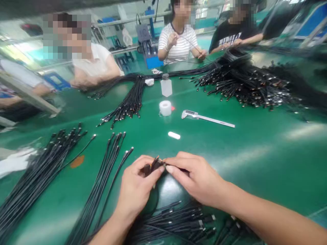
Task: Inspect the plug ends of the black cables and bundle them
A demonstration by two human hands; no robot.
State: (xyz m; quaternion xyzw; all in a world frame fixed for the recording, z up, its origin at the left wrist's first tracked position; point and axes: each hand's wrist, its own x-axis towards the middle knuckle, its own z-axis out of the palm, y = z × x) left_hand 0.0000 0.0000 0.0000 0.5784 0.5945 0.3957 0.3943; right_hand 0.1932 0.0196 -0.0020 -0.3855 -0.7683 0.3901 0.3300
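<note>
My left hand (138, 182) is closed around the connector ends of black cables (154, 164), above the green table. Thumb and forefinger of my right hand (195, 175) pinch at the same connector ends, and the fingertips of both hands almost meet. How many cables are held I cannot tell, as the fingers hide part of them. Below my hands lies a pile of black cables (176, 223) with metal plug ends. Left of my left hand, a thin row of black cables (102, 183) stretches along the table.
A thick cable bundle (33, 180) lies at left, another bundle (131, 98) farther back, and a large cable heap (245, 81) back right. Ahead are a digital caliper (209, 119), a white oval piece (174, 135), a tape roll (165, 108) and a bottle (166, 85). Several people sit opposite.
</note>
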